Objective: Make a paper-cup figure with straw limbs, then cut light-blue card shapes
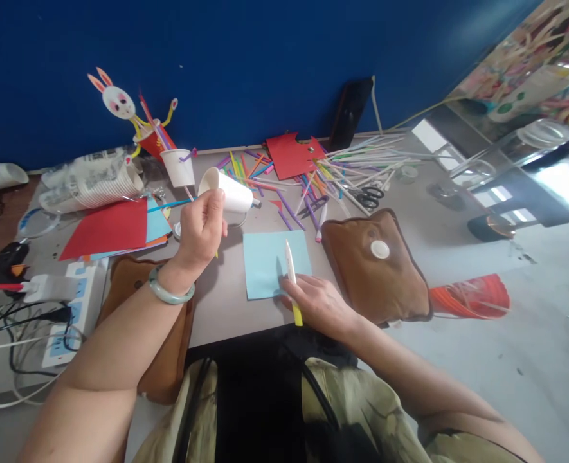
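Observation:
A white paper cup (236,193) lies tilted beside my left hand (204,225), its mouth towards the raised, pinched fingers. The left hand is closed by the cup's rim; what is between its fingertips is too small to tell. My right hand (316,299) holds a white marker (290,260) with a yellow end, over a light blue paper square (262,263) on the table. Behind the left hand stands another white cup (178,168) with sticks in it.
Coloured sticks (289,193), red paper (291,154) and black scissors (368,197) lie behind. Brown cushions (375,270) flank the blue square. At left are stacked cups (96,190), red sheets (105,229) and a power strip (74,315); a rabbit figure (119,103) stands behind.

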